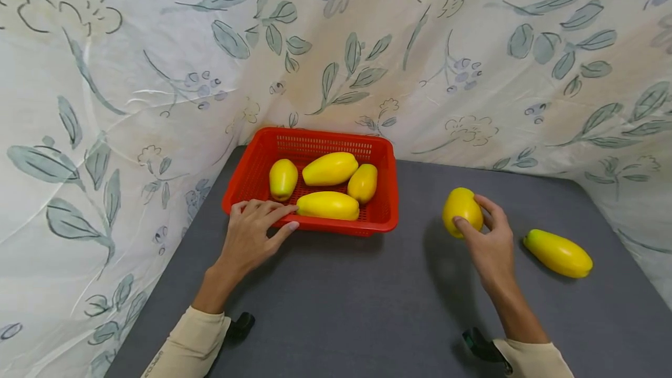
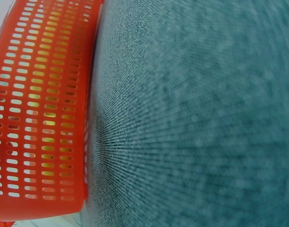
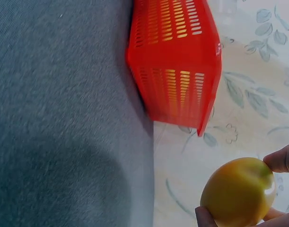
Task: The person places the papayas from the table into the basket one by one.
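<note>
A red plastic basket (image 1: 385, 191) with slotted walls holds several yellow, papaya-like fruits, among them a long fruit (image 1: 329, 169) at the back. At its front left, my left hand (image 1: 254, 231) holds the near rim, fingers over the edge and thumb on the outer side. To the right of the basket, my right hand (image 1: 490, 244) grips a rounded yellow fruit (image 1: 461, 212) between thumb and fingers, above the table. In the right wrist view the same fruit (image 3: 239, 194) shows with fingertips around it. The left hand is out of its wrist view.
Another long yellow fruit (image 1: 558, 254) with a green tip lies on the grey table (image 1: 357, 308), right of my right hand. Behind and beside the table hangs a floral sheet (image 1: 325, 34). The basket stands near the table's back left edge.
</note>
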`<action>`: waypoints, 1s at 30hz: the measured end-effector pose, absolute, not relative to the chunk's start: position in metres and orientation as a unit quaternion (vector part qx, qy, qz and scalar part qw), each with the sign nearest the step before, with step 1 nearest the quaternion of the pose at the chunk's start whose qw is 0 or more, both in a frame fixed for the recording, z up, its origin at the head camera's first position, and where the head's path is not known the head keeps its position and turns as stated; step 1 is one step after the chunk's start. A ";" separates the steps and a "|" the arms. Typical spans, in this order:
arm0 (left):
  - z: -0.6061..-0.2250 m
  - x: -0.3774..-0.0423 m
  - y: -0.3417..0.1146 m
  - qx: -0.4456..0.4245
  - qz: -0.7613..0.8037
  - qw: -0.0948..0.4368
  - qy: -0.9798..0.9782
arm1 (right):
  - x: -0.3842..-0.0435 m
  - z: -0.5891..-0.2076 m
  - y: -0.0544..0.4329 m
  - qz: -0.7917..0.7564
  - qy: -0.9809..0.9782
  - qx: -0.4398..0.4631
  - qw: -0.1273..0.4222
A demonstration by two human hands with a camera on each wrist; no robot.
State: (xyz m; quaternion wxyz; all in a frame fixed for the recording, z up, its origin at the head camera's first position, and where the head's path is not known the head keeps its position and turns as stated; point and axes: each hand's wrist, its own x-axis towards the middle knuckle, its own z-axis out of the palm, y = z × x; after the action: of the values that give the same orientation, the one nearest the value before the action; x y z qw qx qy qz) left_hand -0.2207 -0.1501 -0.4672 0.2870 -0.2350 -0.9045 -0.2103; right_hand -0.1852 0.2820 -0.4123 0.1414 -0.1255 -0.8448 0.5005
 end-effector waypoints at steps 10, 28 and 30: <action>-0.467 -0.220 -0.150 -0.234 -0.212 0.282 -0.906 | -0.180 -0.404 0.269 0.512 -0.841 -0.102 0.142; -0.466 -0.221 -0.148 -0.233 -0.216 0.279 -0.906 | -0.175 -0.393 0.243 0.528 -0.835 -0.056 0.143; -0.466 -0.221 -0.148 -0.232 -0.216 0.279 -0.906 | -0.175 -0.392 0.240 0.531 -0.834 -0.048 0.141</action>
State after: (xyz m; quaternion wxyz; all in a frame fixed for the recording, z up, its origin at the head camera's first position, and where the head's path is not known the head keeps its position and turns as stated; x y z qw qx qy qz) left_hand -0.2206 -0.1482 -0.4662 0.2793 -0.2323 -0.9064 -0.2158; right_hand -0.1754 0.2404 -0.3920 0.1414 -0.0480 -0.8338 0.5315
